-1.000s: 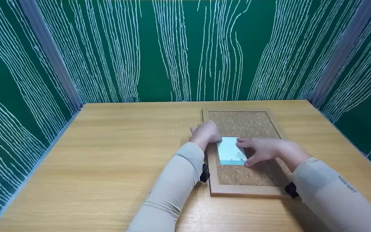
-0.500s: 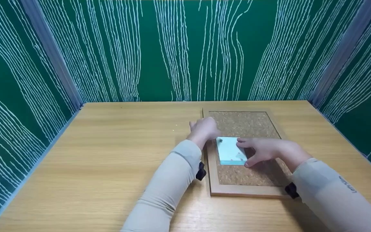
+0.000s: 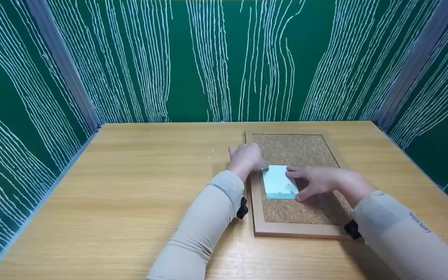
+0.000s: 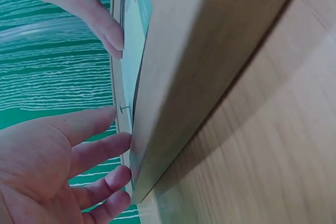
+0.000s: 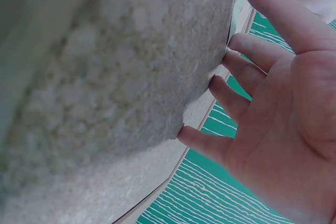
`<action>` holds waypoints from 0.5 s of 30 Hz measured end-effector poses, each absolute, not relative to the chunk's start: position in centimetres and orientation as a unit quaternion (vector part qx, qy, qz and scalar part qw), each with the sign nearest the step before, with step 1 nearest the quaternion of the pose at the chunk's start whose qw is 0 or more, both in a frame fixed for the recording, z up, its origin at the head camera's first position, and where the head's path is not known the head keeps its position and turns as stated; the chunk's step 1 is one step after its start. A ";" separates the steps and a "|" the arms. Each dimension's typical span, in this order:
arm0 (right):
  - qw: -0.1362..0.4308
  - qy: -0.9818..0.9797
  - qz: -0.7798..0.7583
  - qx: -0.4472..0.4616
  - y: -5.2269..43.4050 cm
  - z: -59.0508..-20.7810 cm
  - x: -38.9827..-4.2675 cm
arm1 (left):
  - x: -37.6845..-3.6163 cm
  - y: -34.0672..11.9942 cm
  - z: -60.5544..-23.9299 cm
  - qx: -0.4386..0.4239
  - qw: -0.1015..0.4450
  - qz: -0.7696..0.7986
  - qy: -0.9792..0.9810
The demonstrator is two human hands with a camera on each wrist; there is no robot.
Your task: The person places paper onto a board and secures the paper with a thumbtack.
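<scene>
A pale blue sheet of paper [image 3: 278,181] with a darker lower band lies on the framed cork board [image 3: 294,149]. At its upper left corner a small pin [image 4: 124,108] stands upright, its flat head away from the paper. My left hand [image 3: 247,157] hovers right beside that corner. In the left wrist view the left thumb tip is close to the pin head, and the fingers are loosely bent along the wooden frame. My right hand [image 3: 319,181] is spread, with index finger and thumb on the paper's right edge and the other fingertips resting on the cork [image 5: 115,66].
The cork board lies on a wooden table [image 3: 130,186], right of its middle. Its wooden frame [image 3: 301,230] forms a raised edge. Green panels with white wavy lines [image 3: 208,58] enclose the table. Two tiny pale specks [image 3: 211,153] lie left of the board.
My left hand drew back slightly from the paper's corner, uncovering the pin, then came back a little toward it. The right hand and the paper kept their place.
</scene>
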State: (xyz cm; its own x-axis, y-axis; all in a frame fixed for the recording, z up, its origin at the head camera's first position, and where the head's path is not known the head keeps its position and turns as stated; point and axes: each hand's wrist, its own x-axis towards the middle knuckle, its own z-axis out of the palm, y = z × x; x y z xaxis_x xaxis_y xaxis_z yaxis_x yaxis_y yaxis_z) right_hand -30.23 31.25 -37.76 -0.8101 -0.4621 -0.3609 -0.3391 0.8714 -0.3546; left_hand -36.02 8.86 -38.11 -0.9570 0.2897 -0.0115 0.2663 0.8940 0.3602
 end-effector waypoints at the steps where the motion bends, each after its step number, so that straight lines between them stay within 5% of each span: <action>1: 0.223 0.942 -0.137 -0.212 31.2 -37.8 -30.2 | -36.0 8.9 -38.2 0.141 0.032 0.180 0.973; 15: 0.217 0.936 -0.148 -0.236 31.5 -37.7 -30.2 | -36.2 9.4 -38.4 0.114 0.017 0.151 0.982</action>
